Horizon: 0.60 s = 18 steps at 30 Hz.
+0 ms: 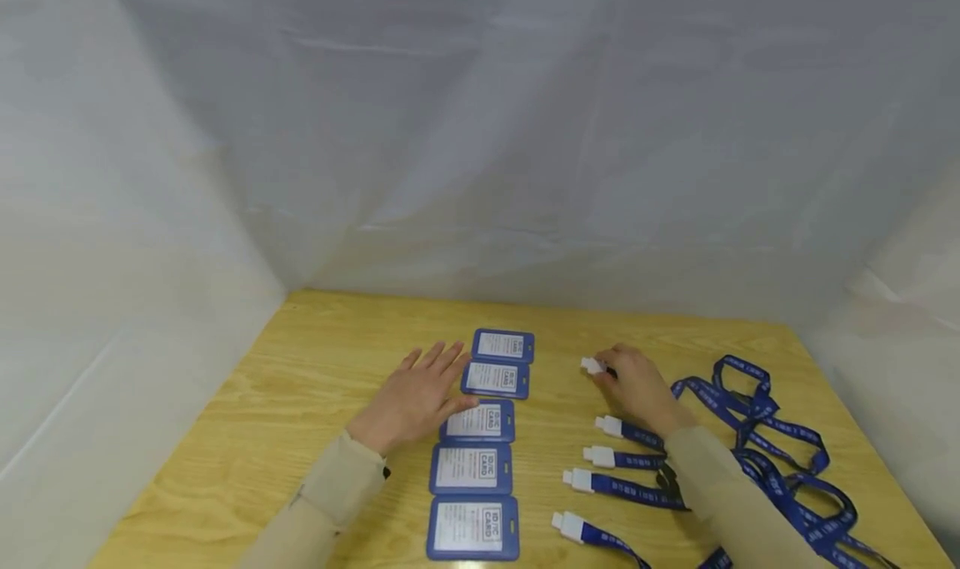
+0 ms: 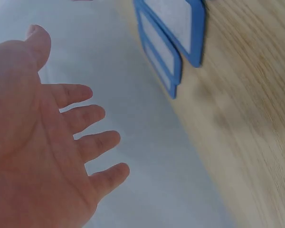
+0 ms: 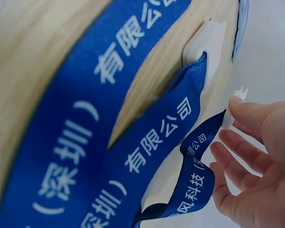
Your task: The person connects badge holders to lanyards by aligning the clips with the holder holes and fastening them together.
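My right hand pinches the white plastic clip of a blue lanyard between thumb and fingers. In the right wrist view the printed strap trails down from that clip. Over the column of blue-framed ID card holders, my left hand spreads its fingers and holds nothing. Its thumb overlaps the middle card holder in the head view, and its fingertips reach beside the second one. The left wrist view shows the bare palm beside card holders.
Several other lanyard clips lie in a column on the wooden table, pointing left. Their blue straps heap up at the right. Further card holders line the near middle. A pale sheet hangs behind the table.
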{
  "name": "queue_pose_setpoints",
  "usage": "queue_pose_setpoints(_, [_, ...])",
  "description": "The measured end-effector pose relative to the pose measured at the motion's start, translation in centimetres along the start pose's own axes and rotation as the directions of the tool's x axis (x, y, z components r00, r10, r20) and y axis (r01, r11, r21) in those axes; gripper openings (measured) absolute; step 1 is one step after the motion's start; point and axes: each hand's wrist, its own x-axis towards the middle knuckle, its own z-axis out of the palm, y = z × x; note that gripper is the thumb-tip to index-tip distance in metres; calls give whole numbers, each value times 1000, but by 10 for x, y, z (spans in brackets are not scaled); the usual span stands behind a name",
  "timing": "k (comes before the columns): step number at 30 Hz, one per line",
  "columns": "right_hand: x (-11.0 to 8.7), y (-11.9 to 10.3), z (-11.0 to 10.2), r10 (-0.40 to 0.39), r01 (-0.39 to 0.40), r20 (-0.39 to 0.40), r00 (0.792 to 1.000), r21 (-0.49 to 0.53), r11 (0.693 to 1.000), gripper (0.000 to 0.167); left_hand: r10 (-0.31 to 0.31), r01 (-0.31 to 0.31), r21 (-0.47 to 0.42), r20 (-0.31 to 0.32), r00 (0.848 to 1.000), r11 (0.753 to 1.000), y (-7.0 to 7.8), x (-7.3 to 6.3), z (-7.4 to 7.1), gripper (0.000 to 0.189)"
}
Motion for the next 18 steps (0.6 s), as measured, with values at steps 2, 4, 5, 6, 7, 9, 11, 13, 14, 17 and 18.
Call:
queue_pose_setpoints(2, [1, -1, 0, -15, 15, 0, 1000, -6, 1000, 24, 6, -6, -2, 17, 1000, 1000, -1, 6, 2, 76])
queue_pose_setpoints(4, [2, -2, 1, -22, 22, 7, 1000, -2, 1000, 25, 4, -4, 2, 37, 999, 1000, -1, 14, 5, 75])
queue_pose_setpoints(5, [3, -2, 2, -24, 24, 12, 1000, -2, 1000, 26, 0, 0, 5, 48, 999, 1000, -2, 17, 6, 74])
queue_pose_setpoints(6, [5, -2, 3, -29, 30, 16, 999, -5, 1000, 26, -3, 3, 5, 58, 998, 1000, -2, 21, 7, 74])
queue_pose_setpoints(7, [6, -3, 4, -32, 32, 21, 999, -5, 999, 26, -6, 6, 0, 66, 998, 1000, -2, 25, 8, 73])
queue_pose_setpoints(9, [8, -4, 5, -28, 28, 33, 999, 0, 1000, 27, -10, 10, -7, 84, 996, 1000, -3, 31, 9, 72])
queue_pose_setpoints(11, [10, -4, 7, -23, 23, 41, 999, -1, 1000, 27, -5, 6, -2, 98, 995, 1000, -4, 38, 11, 72])
queue_pose_setpoints(13, [12, -4, 8, -12, 11, 53, 999, 8, 1000, 27, -2, 2, 0, 101, 995, 1000, -6, 43, 11, 72])
queue_pose_setpoints(14, [12, -5, 7, -7, 7, 59, 998, 15, 1000, 27, -1, 1, 6, 104, 995, 1000, -7, 46, 10, 72])
queue_pose_setpoints(17, [15, -7, 6, 5, -7, 71, 997, 31, 999, 28, -16, 14, 22, 120, 993, 1000, -10, 53, 8, 72])
queue_pose_setpoints(18, [16, -8, 6, 1, -4, 72, 997, 33, 999, 28, -22, 20, 18, 126, 992, 1000, -11, 55, 7, 73])
